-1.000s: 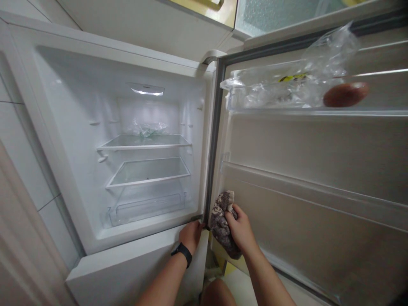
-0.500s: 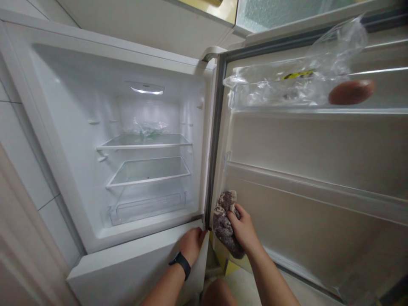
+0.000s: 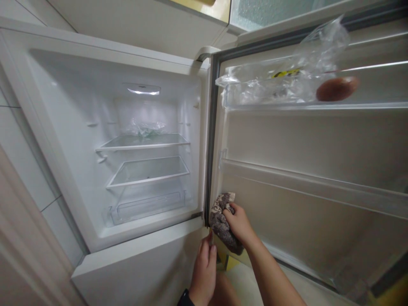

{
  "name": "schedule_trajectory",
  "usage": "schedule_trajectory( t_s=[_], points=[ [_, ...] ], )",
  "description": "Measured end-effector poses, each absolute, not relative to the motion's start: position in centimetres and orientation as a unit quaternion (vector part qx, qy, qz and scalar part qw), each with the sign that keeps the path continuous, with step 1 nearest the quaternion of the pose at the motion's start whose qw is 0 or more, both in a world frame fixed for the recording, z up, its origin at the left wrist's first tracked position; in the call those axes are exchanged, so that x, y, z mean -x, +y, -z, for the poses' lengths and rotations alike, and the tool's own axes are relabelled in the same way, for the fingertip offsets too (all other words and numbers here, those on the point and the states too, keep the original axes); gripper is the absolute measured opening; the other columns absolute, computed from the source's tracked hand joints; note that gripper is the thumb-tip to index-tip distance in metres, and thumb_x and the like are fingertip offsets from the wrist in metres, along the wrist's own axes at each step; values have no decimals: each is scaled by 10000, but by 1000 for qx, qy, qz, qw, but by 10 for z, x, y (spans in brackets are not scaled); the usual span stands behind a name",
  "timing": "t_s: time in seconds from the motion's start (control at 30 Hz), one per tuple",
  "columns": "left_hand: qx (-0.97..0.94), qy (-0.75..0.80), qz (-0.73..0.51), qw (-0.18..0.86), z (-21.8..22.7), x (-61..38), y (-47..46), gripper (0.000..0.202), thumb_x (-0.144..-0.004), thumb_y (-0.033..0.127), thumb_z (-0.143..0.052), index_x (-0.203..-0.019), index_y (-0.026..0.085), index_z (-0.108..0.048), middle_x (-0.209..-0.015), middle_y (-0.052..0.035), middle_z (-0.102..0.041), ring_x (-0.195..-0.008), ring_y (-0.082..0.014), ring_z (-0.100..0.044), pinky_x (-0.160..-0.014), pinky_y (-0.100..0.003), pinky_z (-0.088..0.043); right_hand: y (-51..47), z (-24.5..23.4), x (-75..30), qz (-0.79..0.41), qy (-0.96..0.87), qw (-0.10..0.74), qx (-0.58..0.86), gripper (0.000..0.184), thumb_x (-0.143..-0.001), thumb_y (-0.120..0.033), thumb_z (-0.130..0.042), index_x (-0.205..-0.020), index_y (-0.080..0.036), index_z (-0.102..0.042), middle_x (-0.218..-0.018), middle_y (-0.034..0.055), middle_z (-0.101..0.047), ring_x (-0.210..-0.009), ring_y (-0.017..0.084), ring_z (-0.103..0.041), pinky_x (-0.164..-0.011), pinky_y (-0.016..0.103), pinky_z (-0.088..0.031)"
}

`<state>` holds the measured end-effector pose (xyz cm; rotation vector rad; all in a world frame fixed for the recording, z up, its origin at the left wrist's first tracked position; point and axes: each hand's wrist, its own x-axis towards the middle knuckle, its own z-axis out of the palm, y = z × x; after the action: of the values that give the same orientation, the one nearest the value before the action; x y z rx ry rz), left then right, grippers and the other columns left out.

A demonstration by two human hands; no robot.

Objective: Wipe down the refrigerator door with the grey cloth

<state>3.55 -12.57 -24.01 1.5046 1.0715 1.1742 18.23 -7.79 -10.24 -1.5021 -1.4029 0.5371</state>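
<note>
right hand — gripping patterned cloth by open fridge door | left hand — narrowed, cannot tell if holding anything

The left hand has shifted nearer the cloth.

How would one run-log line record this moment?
left hand: near patterned cloth, grip unclear | right hand: holding cloth | fridge door: open | clear bag: on door
</note>
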Motion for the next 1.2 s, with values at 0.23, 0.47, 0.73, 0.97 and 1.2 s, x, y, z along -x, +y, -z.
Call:
schedule_trajectory(
  t_s=[0.23, 0.47, 0.73, 0.97, 1.2],
  points=[
    [-707, 451, -465, 283, 235, -27, -132, 519, -1043, 295, -364, -1552, 218, -428, -1590, -109, -460, -1493, -235, -376, -1255, -461, -304, -83, 94, -180, -200, -508, 621, 563, 293, -820, -403, -569, -932, -159, -687, -842, 43, -716, -820, 223, -627, -784, 316, -463],
    [-786, 438, -423, 106, 215, -17, -134, 600, -1008, 150, -364, -1597, 261, -342, -1640, -46, -401, -1554, -229, -264, -1272, -502, -298, -77, 61, -157, -140, -496, 676, 527, 346, -849, -367, -571, -1113, -184, -700, -990, 44, -751, -887, 200, -648, -836, 299, -484],
    [-804, 431, -400, 88, 224, -24, -131, 719, -973, 156, -445, -1629, 277, -177, -1668, -134, -323, -1505, -293, -379, -1205, -548, -399, -148, 28, -189, -230, -676, 453, 534, 356, -795, -215, -541, -1059, -226, -780, -985, 24, -787, -916, 228, -693, -846, 311, -508],
    [-826, 418, -378, 24, 211, -18, -136, 732, -965, 123, -412, -1632, 294, -165, -1685, -75, -310, -1531, -251, -337, -1191, -493, -433, -275, 39, -262, -149, -548, 523, 635, 456, -833, -318, -592, -1254, -210, -730, -1245, 79, -748, -1151, 286, -677, -1042, 388, -505],
    [-802, 460, -370, -85, 186, -33, -152, 610, -947, 203, -492, -1544, 176, -367, -1594, -147, -446, -1435, -365, -427, -1119, -581, -461, -343, 44, -346, 140, -304, 589, 735, 554, -734, -508, -647, -1194, -218, -750, -1126, 102, -778, -1079, 333, -710, -967, 430, -548]
  ],
)
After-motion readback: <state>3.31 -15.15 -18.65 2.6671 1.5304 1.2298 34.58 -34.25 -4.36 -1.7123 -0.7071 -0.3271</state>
